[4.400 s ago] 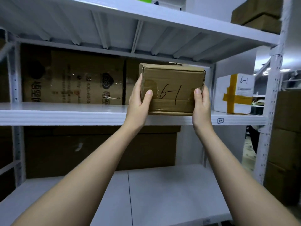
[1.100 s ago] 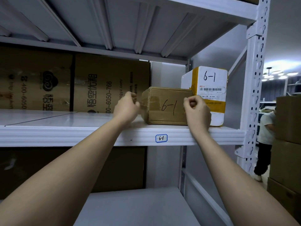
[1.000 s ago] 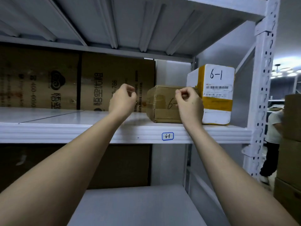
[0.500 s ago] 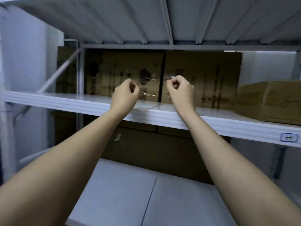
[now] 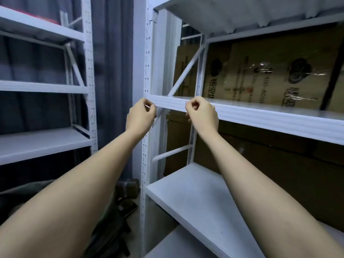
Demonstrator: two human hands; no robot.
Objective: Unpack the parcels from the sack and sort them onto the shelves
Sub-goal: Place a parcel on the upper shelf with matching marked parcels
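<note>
left hand (image 5: 140,116): fingers curled, holding nothing | right hand (image 5: 202,114): curled, seemingly empty | both before white shelf (image 5: 260,116) edge

Shelves (image 5: 260,118) white throughout, uprights (image 5: 147,71) white with rows of small dark punched holes. Cardboard boxes (image 5: 270,75) behind are brown, printed with black logos and text, glossy clear tape across them. Curtain (image 5: 113,71) between the racks dark blue-grey; red strip (image 5: 46,20) on upper left shelf.

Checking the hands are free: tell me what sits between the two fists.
Nothing held. Between the left hand and right hand, the head view shows only the white shelf edge and its upright behind.
</note>
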